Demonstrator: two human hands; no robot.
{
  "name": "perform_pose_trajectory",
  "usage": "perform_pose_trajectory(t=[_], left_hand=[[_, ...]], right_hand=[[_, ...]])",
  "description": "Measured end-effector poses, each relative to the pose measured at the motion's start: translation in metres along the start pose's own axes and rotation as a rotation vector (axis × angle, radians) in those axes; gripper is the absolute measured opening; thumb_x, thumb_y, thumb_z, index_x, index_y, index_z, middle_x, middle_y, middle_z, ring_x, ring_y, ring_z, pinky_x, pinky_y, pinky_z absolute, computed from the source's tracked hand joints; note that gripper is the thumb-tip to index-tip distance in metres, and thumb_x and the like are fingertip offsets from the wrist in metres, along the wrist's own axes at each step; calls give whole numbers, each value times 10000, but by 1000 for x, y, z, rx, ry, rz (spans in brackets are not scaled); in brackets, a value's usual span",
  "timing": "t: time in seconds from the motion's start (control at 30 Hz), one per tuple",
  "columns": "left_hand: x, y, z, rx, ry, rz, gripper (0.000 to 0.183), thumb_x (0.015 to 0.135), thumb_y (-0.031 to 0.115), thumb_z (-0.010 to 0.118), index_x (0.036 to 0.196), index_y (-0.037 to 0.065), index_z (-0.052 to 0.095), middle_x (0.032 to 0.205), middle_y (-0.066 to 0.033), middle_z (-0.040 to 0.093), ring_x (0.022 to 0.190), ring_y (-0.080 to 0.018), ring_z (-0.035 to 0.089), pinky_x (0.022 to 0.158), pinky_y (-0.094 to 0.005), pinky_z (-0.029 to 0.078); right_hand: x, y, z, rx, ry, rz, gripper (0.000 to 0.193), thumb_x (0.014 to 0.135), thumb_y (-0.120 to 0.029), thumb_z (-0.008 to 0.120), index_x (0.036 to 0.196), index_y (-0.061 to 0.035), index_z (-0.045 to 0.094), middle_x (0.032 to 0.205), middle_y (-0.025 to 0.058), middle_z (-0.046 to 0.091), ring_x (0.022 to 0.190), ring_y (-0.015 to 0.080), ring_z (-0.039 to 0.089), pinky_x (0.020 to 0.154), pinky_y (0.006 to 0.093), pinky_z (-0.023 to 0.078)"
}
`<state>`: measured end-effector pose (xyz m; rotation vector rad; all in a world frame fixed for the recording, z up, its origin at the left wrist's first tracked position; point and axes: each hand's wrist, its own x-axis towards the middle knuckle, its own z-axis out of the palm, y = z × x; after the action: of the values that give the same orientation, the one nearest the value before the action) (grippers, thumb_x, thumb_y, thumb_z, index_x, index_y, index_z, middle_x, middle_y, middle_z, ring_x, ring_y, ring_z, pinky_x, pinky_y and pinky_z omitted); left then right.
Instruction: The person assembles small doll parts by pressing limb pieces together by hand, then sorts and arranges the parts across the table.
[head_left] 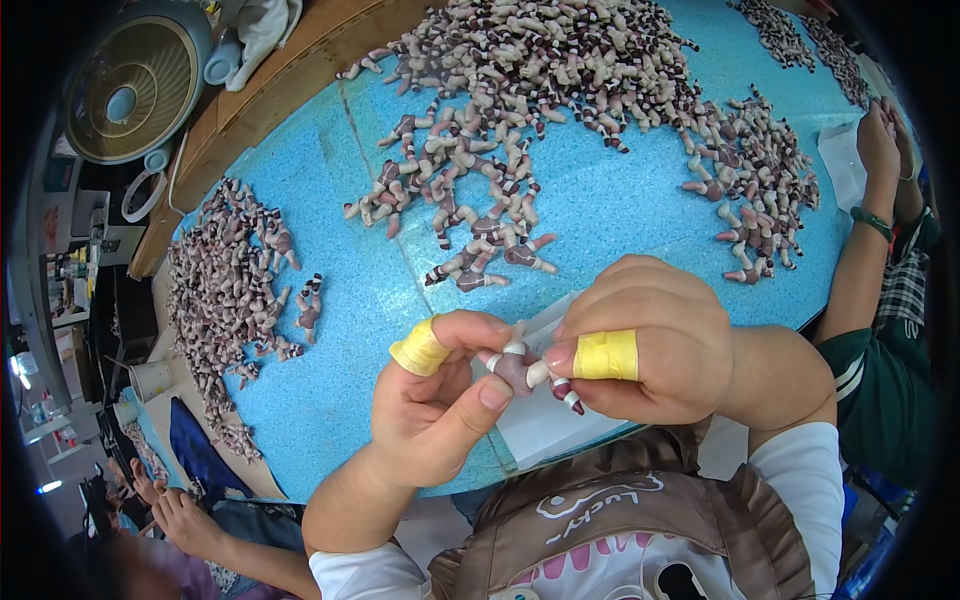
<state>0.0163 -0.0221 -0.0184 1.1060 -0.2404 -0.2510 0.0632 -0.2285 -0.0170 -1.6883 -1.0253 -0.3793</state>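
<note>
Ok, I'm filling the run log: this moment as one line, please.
left hand: pinching small figure | right hand: pinching same figure | beneath: white sheet | on blue table: heaps of similar figures

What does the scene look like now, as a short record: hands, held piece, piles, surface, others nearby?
Left hand: grips the small figure
Right hand: grips the same figure's other side
Held piece: mauve torso, pale and dark limbs
Hand wear: yellow wrap on one digit of each hand
Main pile: similar figures, far centre; others left and right
Surface: blue tabletop, white sheet beneath the hands
Nearby: other people's arms, both sides
</note>
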Motion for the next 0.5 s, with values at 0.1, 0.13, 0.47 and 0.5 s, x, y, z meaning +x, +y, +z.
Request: perform_pose_trajectory(t=[0.1, 0.13, 0.47, 0.5], left_hand=[[0, 2, -5, 63, 5, -23, 329, 908, 41, 603, 1212, -39, 506, 1035, -110, 574, 943, -173, 561, 864, -327, 432], [1, 2, -8, 135, -56, 14, 344, 907, 38, 603, 1226, -45, 506, 1033, -106, 574, 941, -170, 561, 860, -322, 436], [13, 0, -22, 307, 342, 183, 176, 914, 7, 572, 1087, 14, 541, 1001, -60, 588, 913, -129, 558, 818, -265, 431], [14, 0, -24, 302, 397, 141, 178, 924, 28, 576, 1100, 17, 552, 997, -51, 595, 905, -113, 552, 809, -249, 425]], right_hand=[[-4, 2, 2, 12, 0, -6, 258, 664, -40, 797, 891, -22, 675, 832, 94, 647, 670, 244, 633, 554, 324, 481], [-5, 2, 3, 13, -2, -5, 258, 664, -40, 797, 891, -22, 675, 832, 94, 647, 670, 244, 633, 554, 324, 481], [7, 34, 0, -434, -159, 357, 187, 705, -119, 761, 821, -77, 621, 778, 55, 601, 706, 238, 590, 668, 364, 430], [8, 36, 1, -495, -234, 401, 207, 704, -162, 768, 807, -78, 610, 754, 56, 577, 706, 249, 570, 696, 373, 414]])
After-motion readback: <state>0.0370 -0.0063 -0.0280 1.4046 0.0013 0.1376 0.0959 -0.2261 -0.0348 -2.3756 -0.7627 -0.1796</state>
